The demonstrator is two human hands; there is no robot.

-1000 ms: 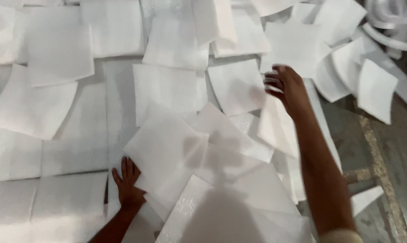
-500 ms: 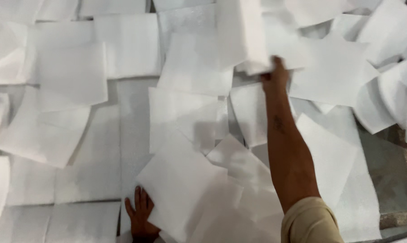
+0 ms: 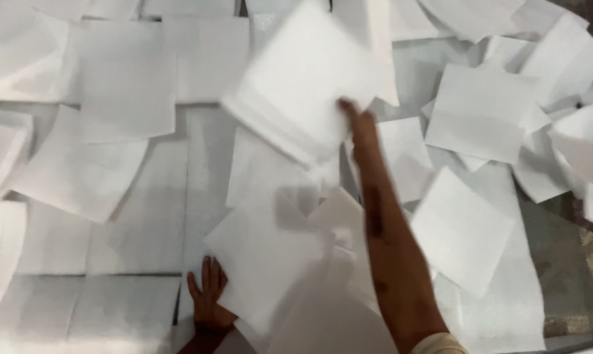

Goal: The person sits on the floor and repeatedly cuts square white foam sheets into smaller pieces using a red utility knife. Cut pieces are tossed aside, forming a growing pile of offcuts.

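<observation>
I see my right hand (image 3: 359, 124) has now lifted a white foam sheet (image 3: 303, 92), fingers pinching its edge, while my left hand (image 3: 208, 298) stays spread flat on the near sheets (image 3: 113, 308).

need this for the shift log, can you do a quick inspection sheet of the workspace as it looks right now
surface: floor, bare and mottled only at the right edge; elsewhere covered by white sheets.
job's things: blurred white sheet lifted off the pile by the right hand; another white sheet lies by the left hand.
clutter: loose white sheets scattered and overlapping at all angles.
grippers: right hand pinches the raised sheet's edge; left hand pressed flat, fingers spread, at the lower sheet's edge.
cables: nothing seen.
surroundings: neater rows of flat sheets at left; no other people seen.
</observation>
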